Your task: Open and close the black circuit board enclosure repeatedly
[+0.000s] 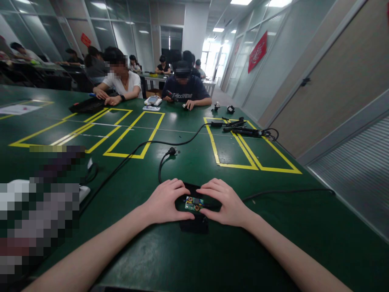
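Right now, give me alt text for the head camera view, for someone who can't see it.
A left hand and right hand cup a small black device with an exposed circuit board on a green table. Other people sit working at the far side.

Both hands are covering most of the black device (193,221); its small circuit board (193,203) is showing too small to read, and pixel blurring is masking the tabletop's (188,158) left side.

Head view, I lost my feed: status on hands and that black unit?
Left hand and right hand both cupped on black device, circuit board exposed between them. Power cable trails just beyond. Grip closure unclear.
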Tool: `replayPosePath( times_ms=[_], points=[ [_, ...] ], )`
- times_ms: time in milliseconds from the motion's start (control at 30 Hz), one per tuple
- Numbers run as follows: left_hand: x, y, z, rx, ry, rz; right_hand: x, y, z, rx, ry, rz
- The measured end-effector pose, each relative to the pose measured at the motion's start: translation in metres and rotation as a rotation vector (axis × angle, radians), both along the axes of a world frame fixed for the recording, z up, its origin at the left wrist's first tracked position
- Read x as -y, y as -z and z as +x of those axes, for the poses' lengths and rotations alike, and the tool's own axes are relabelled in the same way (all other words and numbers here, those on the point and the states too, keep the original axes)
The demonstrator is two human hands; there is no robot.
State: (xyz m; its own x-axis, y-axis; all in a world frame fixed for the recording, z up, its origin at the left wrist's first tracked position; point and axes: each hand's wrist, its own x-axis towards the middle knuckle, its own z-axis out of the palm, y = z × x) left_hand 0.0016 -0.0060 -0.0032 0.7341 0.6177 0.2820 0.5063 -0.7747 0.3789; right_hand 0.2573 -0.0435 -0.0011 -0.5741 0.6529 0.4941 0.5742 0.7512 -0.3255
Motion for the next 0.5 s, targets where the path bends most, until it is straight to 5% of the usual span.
replayPosePath(
  times_ms=[200, 500],
  points=[
    [-0.0016, 0.0015, 0.0020, 0.011, -0.009, -0.011, 0.0000, 0.0031, -0.0052, -0.025, -0.057, -0.082],
    [0.0001, -0.0018, -0.0030, 0.070, -0.029, -0.056, -0.0005, 0.0092, -0.0050, -0.030, 0.072, -0.084]
  ],
)
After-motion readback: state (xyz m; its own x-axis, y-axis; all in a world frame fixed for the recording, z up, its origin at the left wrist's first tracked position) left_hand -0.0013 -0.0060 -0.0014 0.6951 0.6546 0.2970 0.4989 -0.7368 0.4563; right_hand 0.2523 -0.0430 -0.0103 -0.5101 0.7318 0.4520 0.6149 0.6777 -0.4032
